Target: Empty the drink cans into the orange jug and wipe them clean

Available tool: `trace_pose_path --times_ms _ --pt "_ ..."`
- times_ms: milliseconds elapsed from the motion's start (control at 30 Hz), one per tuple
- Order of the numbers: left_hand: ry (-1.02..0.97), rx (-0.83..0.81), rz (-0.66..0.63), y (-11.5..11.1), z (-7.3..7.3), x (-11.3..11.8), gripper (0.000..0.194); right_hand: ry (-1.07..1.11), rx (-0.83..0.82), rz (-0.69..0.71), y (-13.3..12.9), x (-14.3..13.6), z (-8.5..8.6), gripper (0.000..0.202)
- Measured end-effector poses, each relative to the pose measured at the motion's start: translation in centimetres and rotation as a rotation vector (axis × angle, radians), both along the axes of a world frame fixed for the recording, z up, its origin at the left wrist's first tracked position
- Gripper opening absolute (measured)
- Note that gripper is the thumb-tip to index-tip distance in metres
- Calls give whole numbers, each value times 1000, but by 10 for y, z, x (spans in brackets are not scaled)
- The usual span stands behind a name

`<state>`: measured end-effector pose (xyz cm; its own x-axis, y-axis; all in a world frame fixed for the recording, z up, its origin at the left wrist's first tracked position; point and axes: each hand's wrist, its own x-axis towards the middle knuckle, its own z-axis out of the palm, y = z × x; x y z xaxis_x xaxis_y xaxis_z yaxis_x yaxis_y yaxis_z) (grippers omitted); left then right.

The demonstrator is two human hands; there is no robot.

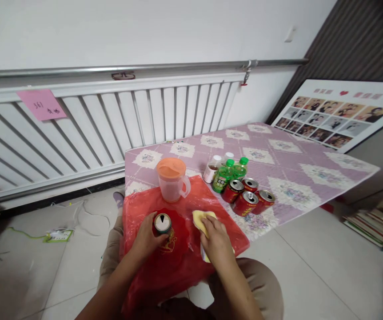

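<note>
My left hand (149, 236) is wrapped round an opened can (162, 223) that stands upright on a dark red round mat (178, 246) with a gold print. To its right, my right hand (213, 234) is closed on a yellow cloth (199, 219), which rests on the red plastic sheet (211, 198). Behind the can stands a clear pitcher (171, 189) with an orange lid (171, 168). Several opened red cans (246, 203) are grouped right of the sheet, next to green-capped bottles (223, 178) and white-capped bottles (212, 169).
A purple flowered tablecloth (265, 155) covers the table, which stands by a white radiator (138, 120) with a pink note (41, 105). A photo board (334, 113) leans at the right. On the floor lie a power strip (58, 236) at left and stacked books (374, 226) at right.
</note>
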<state>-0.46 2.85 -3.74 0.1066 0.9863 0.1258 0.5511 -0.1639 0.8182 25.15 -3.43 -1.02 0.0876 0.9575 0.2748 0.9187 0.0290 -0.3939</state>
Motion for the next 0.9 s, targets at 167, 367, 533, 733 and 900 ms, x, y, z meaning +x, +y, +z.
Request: trace_pose_path --times_ms 167,367,533,733,900 --pt "64 55 -23 2 -5 9 70 -13 -224 -2 0 -11 -17 48" --pt "38 47 -47 4 1 14 60 -40 -265 -58 -7 -17 -26 50" --pt "1 35 -73 4 5 10 57 -37 -243 -59 -8 -14 -33 51" --pt "-19 16 -52 2 14 1 55 -2 -228 -60 -10 -13 -33 51" --pt "-52 7 -46 0 27 1 61 67 -193 -98 -12 -12 -27 51"
